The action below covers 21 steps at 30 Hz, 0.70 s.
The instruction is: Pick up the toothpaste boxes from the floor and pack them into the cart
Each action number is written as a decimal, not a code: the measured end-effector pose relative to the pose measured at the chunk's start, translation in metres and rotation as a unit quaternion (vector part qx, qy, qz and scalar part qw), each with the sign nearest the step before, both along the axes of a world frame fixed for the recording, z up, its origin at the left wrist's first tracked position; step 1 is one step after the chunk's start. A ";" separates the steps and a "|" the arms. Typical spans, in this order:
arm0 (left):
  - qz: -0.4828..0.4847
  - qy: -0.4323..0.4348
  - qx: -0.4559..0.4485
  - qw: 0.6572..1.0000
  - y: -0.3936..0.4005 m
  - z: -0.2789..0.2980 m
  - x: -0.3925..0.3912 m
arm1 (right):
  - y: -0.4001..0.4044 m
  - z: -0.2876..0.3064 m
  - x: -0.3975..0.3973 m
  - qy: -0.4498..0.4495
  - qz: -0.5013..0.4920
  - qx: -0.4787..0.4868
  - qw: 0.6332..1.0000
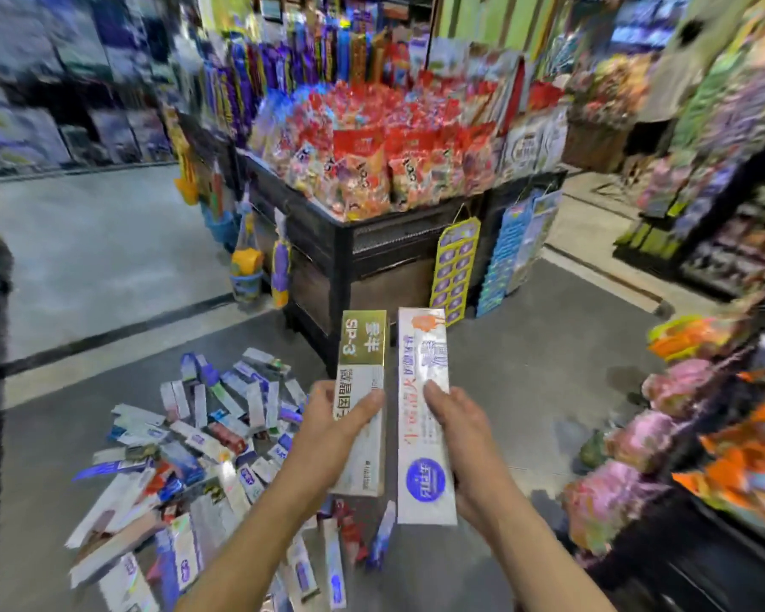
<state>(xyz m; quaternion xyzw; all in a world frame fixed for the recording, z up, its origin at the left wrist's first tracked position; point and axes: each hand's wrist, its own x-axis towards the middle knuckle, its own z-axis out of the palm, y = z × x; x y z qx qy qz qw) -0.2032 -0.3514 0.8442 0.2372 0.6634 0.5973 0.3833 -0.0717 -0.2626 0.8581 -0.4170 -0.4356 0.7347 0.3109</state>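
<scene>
Holding upright: left hand (327, 428) grips gold-topped box (363, 390); right hand (464, 430) grips white box (422, 417) (side by side) | pile of boxes (195, 457) on floor (526, 346)

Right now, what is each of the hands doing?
Left hand: holds the gold-topped toothpaste box.
Right hand: holds the white toothpaste box.

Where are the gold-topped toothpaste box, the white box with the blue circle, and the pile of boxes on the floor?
gold-topped toothpaste box (364, 342), head view, on its gold upper face.
white box with the blue circle (420, 479), head view, on the blue circle.
pile of boxes (186, 439), head view, near the pile's middle.
</scene>
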 end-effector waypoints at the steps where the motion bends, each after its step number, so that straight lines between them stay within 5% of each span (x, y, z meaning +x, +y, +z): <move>1: -0.009 0.001 0.009 1.000 -0.004 0.013 0.006 | -0.009 0.014 0.007 0.010 -0.010 0.004 1.000; 12: -0.230 -0.006 0.054 0.972 -0.039 0.055 0.083 | -0.123 0.055 0.111 0.046 -0.222 -0.005 0.974; 21: -0.493 -0.015 0.033 0.869 -0.082 0.032 0.236 | -0.263 0.030 0.258 -0.001 -0.464 0.024 0.885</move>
